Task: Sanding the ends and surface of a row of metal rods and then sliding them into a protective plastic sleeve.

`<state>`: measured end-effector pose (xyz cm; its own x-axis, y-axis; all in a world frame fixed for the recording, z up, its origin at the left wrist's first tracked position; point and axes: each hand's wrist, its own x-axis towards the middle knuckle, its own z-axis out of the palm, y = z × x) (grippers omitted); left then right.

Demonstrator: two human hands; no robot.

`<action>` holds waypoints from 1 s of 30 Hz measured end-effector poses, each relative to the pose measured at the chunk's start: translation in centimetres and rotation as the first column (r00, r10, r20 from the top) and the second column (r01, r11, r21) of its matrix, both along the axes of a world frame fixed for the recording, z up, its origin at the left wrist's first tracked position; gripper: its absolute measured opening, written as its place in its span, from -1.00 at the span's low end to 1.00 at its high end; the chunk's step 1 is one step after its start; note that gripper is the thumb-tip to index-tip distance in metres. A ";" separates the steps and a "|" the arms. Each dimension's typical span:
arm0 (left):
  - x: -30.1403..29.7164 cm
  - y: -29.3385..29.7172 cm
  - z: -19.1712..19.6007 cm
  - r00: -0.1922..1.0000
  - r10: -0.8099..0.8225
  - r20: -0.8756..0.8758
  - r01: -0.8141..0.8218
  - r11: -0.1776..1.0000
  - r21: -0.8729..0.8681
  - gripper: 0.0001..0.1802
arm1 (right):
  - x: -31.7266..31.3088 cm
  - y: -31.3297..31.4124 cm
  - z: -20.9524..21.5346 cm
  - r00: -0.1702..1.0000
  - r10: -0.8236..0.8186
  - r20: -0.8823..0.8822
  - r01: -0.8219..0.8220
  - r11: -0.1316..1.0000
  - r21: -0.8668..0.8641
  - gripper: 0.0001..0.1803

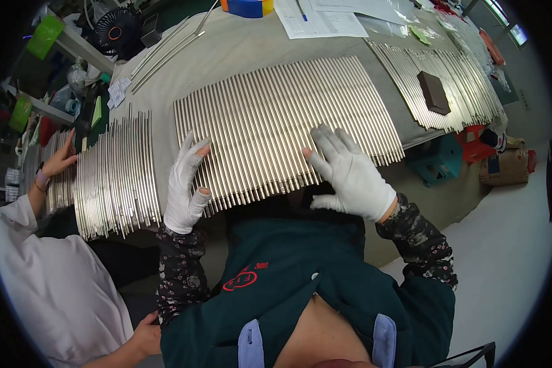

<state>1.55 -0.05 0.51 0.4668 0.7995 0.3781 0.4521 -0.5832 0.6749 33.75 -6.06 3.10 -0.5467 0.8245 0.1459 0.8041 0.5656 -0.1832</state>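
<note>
My gloved left hand (187,187) and right hand (349,175) lie spread and flat, gripping nothing, fingertips on the near edge of the rods (282,122) laid side by side mid-worktop (227,49). I judge the rods stiff, smooth and prone to rolling, best pressed from both ends. A co-worker's hand (58,161) touches another batch (113,178) at left.

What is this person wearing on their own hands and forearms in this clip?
Both hands wear white knit gloves. On the left hand the glove's thumb and first fingertips are cut off, leaving those tips bare; the right hand looks fully covered. Each forearm is in a dark sleeve cover with a small pale floral print, gathered at the wrist, worn over a dark teal top with a red emblem.
</note>
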 end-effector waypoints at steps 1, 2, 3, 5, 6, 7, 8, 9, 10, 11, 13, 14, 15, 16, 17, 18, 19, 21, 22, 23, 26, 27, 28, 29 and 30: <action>0.0 0.0 -0.1 1.000 0.008 0.001 -0.008 1.000 0.007 -0.06 | -0.5 -1.0 0.7 0.989 0.122 -0.083 -0.130 0.985 -0.109 -0.07; 0.1 -0.1 0.0 1.000 0.007 0.002 -0.007 1.000 0.006 -0.06 | -1.1 -2.2 1.2 0.960 0.257 -0.112 -0.273 0.948 -0.162 -0.15; 0.1 -0.2 0.3 1.000 0.014 -0.006 -0.014 1.000 0.004 -0.06 | -0.9 -3.3 1.0 0.910 0.364 -0.198 -0.397 0.903 -0.164 -0.25; 0.3 -0.3 0.3 1.000 0.024 -0.015 -0.024 1.000 -0.001 -0.06 | 0.3 -3.9 1.2 0.856 0.404 -0.323 -0.454 0.886 -0.094 -0.36; 0.2 -0.3 0.1 1.000 0.016 0.002 -0.016 1.000 0.008 -0.06 | 0.8 -3.7 2.0 0.867 0.342 -0.363 -0.381 0.924 -0.040 -0.38; 0.1 -0.3 -0.1 1.000 0.006 0.018 -0.006 1.000 0.017 -0.06 | 1.3 -2.9 2.4 0.875 0.277 -0.396 -0.279 0.959 0.053 -0.37; -0.1 -0.2 -0.1 1.000 -0.001 0.020 0.001 1.000 0.017 -0.06 | 0.9 -2.2 3.4 0.939 0.164 -0.303 -0.130 0.983 0.129 -0.36; 0.0 -0.1 0.0 1.000 0.000 0.005 0.000 1.000 0.018 -0.05 | 0.5 -2.0 2.7 0.949 0.095 -0.299 -0.083 0.995 0.052 -0.35; 0.1 0.0 0.1 1.000 -0.001 -0.011 0.002 1.000 0.019 -0.05 | 0.3 -1.9 1.5 0.956 0.024 -0.292 -0.032 0.999 -0.024 -0.35; 0.0 0.3 -0.2 1.000 -0.005 -0.030 0.005 1.000 0.010 -0.05 | 0.1 -2.9 0.5 0.948 0.124 -0.292 -0.154 0.984 -0.084 -0.38; -0.2 0.1 0.0 1.000 -0.009 -0.023 0.009 1.000 0.011 -0.05 | 0.1 -4.6 2.0 0.874 0.278 -0.399 -0.340 0.936 -0.092 -0.51; -0.4 0.0 0.0 1.000 -0.002 -0.021 0.003 1.000 0.008 -0.05 | 0.8 -5.5 2.6 0.868 0.250 -0.428 -0.346 0.924 -0.162 -0.55; -0.8 -0.1 -0.4 1.000 0.000 -0.020 0.000 1.000 0.017 -0.06 | 1.6 -5.3 3.1 0.860 0.182 -0.477 -0.250 0.965 -0.083 -0.59; -0.8 -0.3 -0.4 1.000 -0.006 -0.018 0.006 1.000 0.018 -0.06 | 2.7 -5.6 2.6 0.866 0.084 -0.493 -0.099 0.995 -0.004 -0.59; -0.8 -0.3 -0.3 1.000 -0.005 -0.020 0.005 1.000 0.004 -0.06 | 3.7 -5.8 2.4 0.880 -0.013 -0.475 0.027 0.999 0.023 -0.57; -0.7 -0.2 -0.1 1.000 0.000 -0.023 0.000 1.000 -0.011 -0.06 | 4.6 -6.0 2.3 0.880 -0.109 -0.462 0.149 0.988 0.051 -0.56; -0.4 -0.1 0.0 1.000 0.001 -0.024 -0.001 1.000 -0.007 -0.06 | 5.1 -6.5 2.2 0.892 -0.190 -0.411 0.236 0.970 0.065 -0.49; 0.1 -0.3 0.3 0.999 0.021 -0.044 -0.021 1.000 -0.013 -0.06 | 5.1 -5.9 2.5 0.918 -0.237 -0.319 0.292 0.947 0.137 -0.47; -0.1 -0.4 0.3 0.998 0.034 -0.057 -0.035 0.999 -0.013 -0.06 | 5.1 -5.4 2.4 0.930 -0.296 -0.219 0.342 0.915 0.215 -0.44; -0.2 -0.4 0.1 0.999 0.030 -0.037 -0.031 0.999 -0.016 -0.06 | 5.9 -5.0 2.2 0.924 -0.325 -0.201 0.363 0.910 0.199 -0.40; -0.5 -0.8 -0.1 0.997 0.068 -0.042 -0.069 0.997 -0.026 -0.08 | 9.5 -3.0 1.9 0.866 -0.466 -0.181 0.500 0.816 0.289 -0.43; -0.5 -0.8 0.0 0.996 0.070 -0.047 -0.072 0.997 -0.030 -0.08 | 11.3 -2.4 1.6 0.826 -0.537 -0.171 0.562 0.763 0.320 -0.41; -0.4 -0.7 0.1 0.996 0.075 -0.052 -0.076 0.996 -0.036 -0.09 | 13.2 -1.8 1.2 0.782 -0.602 -0.161 0.616 0.706 0.349 -0.39; -0.4 -0.8 0.3 0.991 0.103 -0.082 -0.106 0.993 -0.043 -0.11 | 14.8 -1.1 1.0 0.738 -0.654 -0.166 0.664 0.662 0.348 -0.35; -0.4 -1.1 0.4 0.988 0.122 -0.099 -0.128 0.990 -0.056 -0.11 | 16.3 -0.2 0.9 0.695 -0.700 -0.164 0.705 0.619 0.346 -0.31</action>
<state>1.18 -1.11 0.93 0.3936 0.8741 0.2847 0.5825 -0.4767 0.6584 50.05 -6.29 3.99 0.1812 0.8409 0.5099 0.9833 -0.1480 -0.1055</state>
